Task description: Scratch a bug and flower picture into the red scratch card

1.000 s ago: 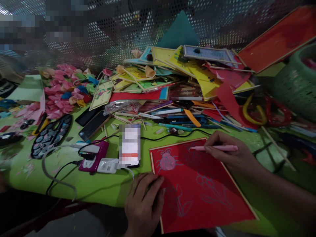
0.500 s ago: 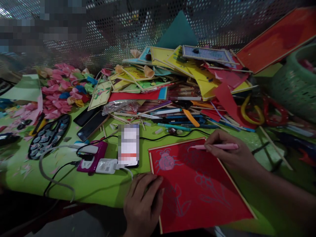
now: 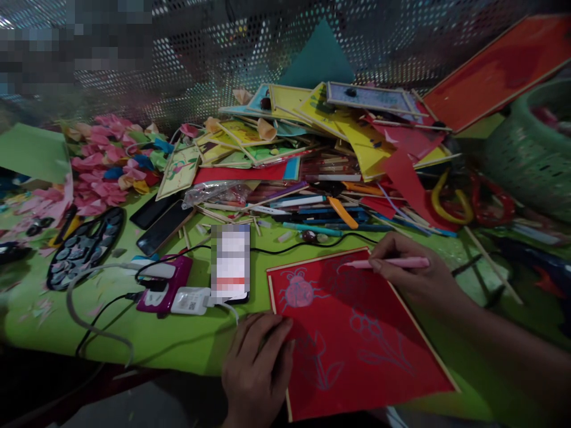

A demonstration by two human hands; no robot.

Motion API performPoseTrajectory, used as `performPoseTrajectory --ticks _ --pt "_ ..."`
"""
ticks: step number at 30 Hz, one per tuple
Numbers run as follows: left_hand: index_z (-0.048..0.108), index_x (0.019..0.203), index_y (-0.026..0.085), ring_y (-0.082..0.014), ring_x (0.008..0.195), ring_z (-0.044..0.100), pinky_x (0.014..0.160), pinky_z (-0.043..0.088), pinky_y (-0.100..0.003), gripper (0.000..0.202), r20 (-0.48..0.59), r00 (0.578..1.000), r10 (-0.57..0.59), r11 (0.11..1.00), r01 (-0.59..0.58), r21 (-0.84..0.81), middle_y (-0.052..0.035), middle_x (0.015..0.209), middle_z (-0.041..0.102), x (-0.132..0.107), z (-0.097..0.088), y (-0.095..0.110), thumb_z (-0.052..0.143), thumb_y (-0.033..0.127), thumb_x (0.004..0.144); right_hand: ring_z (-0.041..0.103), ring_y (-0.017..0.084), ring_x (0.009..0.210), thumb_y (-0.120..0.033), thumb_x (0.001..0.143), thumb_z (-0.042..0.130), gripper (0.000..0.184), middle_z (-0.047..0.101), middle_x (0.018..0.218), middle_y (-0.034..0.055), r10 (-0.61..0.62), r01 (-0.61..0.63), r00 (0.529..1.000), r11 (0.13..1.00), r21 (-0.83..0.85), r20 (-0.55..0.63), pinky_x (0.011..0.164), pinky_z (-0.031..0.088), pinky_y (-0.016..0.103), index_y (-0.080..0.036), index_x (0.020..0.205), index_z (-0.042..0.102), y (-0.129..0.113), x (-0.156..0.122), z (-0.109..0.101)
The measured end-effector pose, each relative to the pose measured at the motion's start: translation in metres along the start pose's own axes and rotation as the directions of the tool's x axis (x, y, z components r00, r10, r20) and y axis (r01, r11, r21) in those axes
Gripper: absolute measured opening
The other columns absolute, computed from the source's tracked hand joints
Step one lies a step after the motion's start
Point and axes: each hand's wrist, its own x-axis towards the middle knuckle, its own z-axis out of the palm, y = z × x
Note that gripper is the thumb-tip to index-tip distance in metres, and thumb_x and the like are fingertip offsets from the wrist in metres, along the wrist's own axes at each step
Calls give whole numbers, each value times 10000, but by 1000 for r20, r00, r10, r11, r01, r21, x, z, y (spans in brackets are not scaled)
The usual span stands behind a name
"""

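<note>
A red card [image 3: 370, 362] edged with thin wooden sticks lies on the green table [image 3: 187, 339] before me. Pale drawings of a ladybird and flowers show on it. My right hand [image 3: 410, 273] pinches a pink pen [image 3: 392, 262], its tip touching the card's far edge. My left hand [image 3: 256, 368] rests flat on the card's near left corner, fingers together and stretched out, holding nothing.
A phone [image 3: 230, 263] lies left of the card, beside a magenta device [image 3: 167, 285] with cables. Behind are pens, sticks and a heap of coloured framed cards [image 3: 321, 125]. Pink paper flowers [image 3: 107, 163] and a paint palette [image 3: 84, 246] sit left; a green basket [image 3: 535, 148] stands right.
Almost nothing differs. The view has drifted slightly; both hands keep their places on the card and the pen stays at the card's far edge.
</note>
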Motion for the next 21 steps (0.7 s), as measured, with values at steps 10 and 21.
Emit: performPoseTrajectory --ticks 10,21 --pt "744 1209 237 -191 1031 712 960 583 -335 289 -4 1000 -15 1000 15 -3 -56 1098 761 -3 1 0 645 141 955 550 174 583 -346 837 722 173 641 661 -17 9 -9 1000 1000 16 8 537 394 292 -244 720 646 2 1 0" --pt "741 1206 233 -193 1034 710 957 584 -334 286 -10 1000 -11 1000 11 -6 -62 1097 757 -2 2 0 647 136 954 504 164 552 -340 817 707 182 600 622 -26 12 -12 1000 1000 13 -1 527 378 294 -243 685 628 0 1 -2"
